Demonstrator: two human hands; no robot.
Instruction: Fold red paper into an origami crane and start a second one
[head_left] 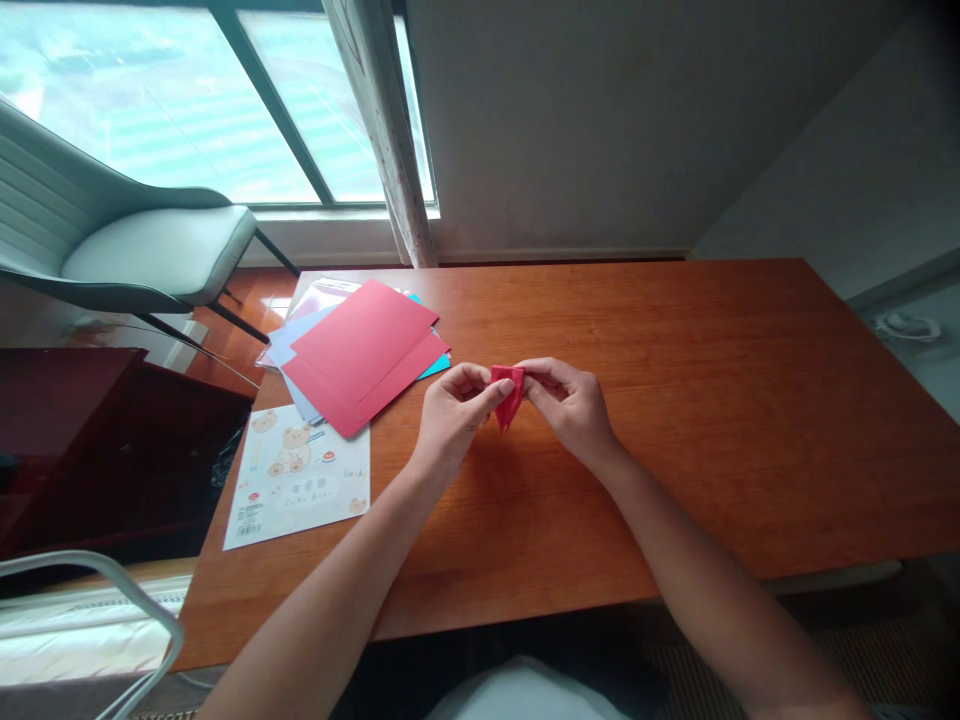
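A small piece of folded red paper [509, 402] is held up above the wooden table, its flat edge at the top and its pointed end down. My left hand [459, 405] pinches it from the left, with the thumb lying across its front. From the other side, the thumb and fingers of my right hand [568, 405] close on its right edge. The fingertips behind the paper are hidden. Left of my hands lie flat red paper sheets [364, 350], stacked over pale blue and bright blue ones.
A white sheet printed with bears [300, 475] lies at the left edge of the wooden table [712, 400]. Beyond that side stand a pale chair [157, 250] and a dark red cabinet [90, 450]. A white curved tube [112, 570] is at the lower left.
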